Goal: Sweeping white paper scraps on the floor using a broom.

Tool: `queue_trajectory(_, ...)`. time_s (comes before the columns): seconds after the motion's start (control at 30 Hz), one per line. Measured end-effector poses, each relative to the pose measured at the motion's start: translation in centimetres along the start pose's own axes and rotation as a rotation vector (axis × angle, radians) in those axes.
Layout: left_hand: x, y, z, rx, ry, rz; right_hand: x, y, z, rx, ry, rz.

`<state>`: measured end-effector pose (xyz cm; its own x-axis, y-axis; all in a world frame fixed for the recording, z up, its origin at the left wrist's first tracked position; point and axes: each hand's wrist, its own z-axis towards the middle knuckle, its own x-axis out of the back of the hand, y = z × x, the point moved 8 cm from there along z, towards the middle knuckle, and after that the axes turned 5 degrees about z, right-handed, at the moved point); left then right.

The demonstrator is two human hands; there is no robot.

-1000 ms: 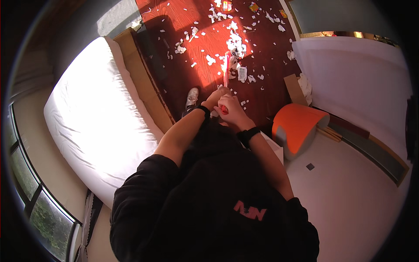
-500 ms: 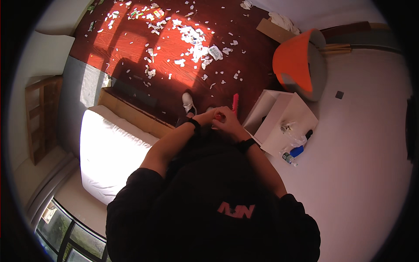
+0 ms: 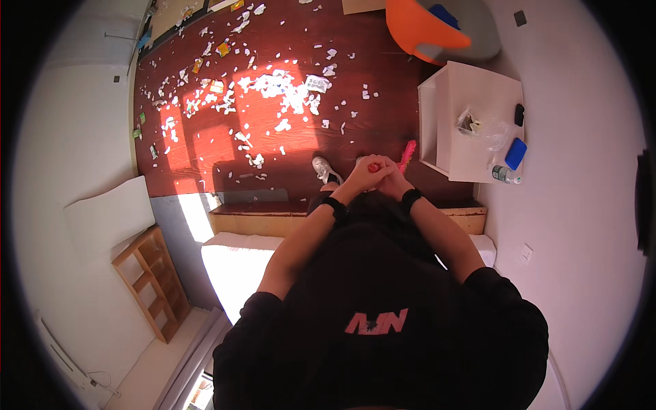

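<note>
Head view: I've got left hand point(image 3: 363, 176) and right hand point(image 3: 392, 182) clasped, gripping a slender pink-red stick point(image 3: 408, 153) that pokes out beyond the right; a loose rightward swing could, I reckon, clip the white boxy cabinet point(image 3: 482, 96).

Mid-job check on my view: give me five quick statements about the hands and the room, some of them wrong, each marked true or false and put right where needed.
1. The left hand and right hand meet at a red-ended object. True.
2. Both wrists are bare. False: each has a black band around it.
3. A blue object rests on top of the white cabinet. True.
4. The dark red floor is strewn with white scraps. True.
5. The orange chair is at the lower left of the picture. False: it is toward the upper right, beyond the white cabinet.
</note>
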<state>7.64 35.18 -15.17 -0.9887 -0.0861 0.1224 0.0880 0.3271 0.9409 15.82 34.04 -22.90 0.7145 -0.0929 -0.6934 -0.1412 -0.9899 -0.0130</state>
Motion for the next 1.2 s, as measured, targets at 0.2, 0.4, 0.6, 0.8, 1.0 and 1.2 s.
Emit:
queue_trajectory(0.2, 6.1, 1.3, -2.4, -0.044, 0.131, 0.083, -4.6, 3.3, 6.3, 0.029, -0.188, 0.142)
queue_trajectory(0.4, 8.6, 5.6, -3.6, -0.249, 0.163, 0.486, -9.1, 3.9, 7.2, -0.018, -0.479, -0.03)
queue_trajectory(0.6, 5.0, 9.7, -0.7, -0.436, 0.075, 0.807, -11.4, 0.3, 7.7, 0.205, -0.876, -0.304)
queue_trajectory(0.8, 6.4, 13.5, 0.6, -0.429, 0.085, 0.581, -14.4, -4.9, 4.0, 0.718, -0.601, -0.65)
queue_trajectory(1.0, 10.4, 11.1, 3.5, -0.258, 0.197, 0.158, -13.2, -6.4, 7.4, 0.18, -0.148, -0.001)
queue_trajectory(1.2, 12.6, 5.0, 9.0, -0.115, 0.246, -0.205, -9.4, -9.4, 13.7, 0.181, -0.007, 0.007)
